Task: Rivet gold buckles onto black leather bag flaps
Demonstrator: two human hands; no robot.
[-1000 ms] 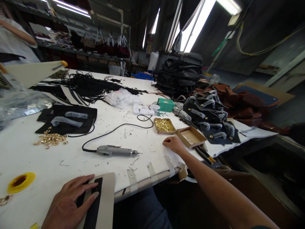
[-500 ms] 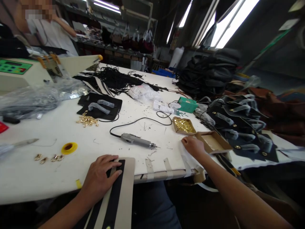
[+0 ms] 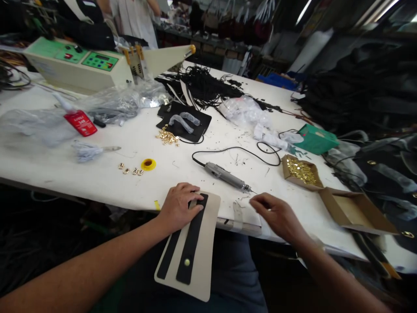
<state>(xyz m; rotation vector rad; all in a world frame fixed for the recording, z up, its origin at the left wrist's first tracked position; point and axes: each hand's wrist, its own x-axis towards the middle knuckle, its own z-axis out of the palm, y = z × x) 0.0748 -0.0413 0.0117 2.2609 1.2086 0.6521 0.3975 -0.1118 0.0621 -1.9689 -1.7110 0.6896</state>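
My left hand [image 3: 180,208] lies flat across the top of a beige panel [image 3: 203,269], its fingers spread over two black straps. The longer black strap [image 3: 194,234] has a round, pale brass-like stud [image 3: 186,262] near its lower end. The panel hangs over the table's front edge above my lap. My right hand [image 3: 276,215] hovers by the table edge with thumb and fingertips pinched together; what they hold, if anything, is too small to make out. Just left of those fingertips, a grey electric screwdriver [image 3: 224,174] lies on the table, its bit pointing toward them.
Small brass pieces fill a cardboard box [image 3: 299,170], beside an open cardboard tray [image 3: 355,208]. Gold fittings [image 3: 167,136], a yellow ring [image 3: 148,164], a red bottle [image 3: 80,121] and a brush [image 3: 87,150] lie leftward. Behind stand a machine [image 3: 81,65] and a person [image 3: 133,21].
My right hand has come away from beside the cardboard boxes, moving left toward the screwdriver's tip. My left hand stays on the panel. The view has turned left and down, showing more of the panel.
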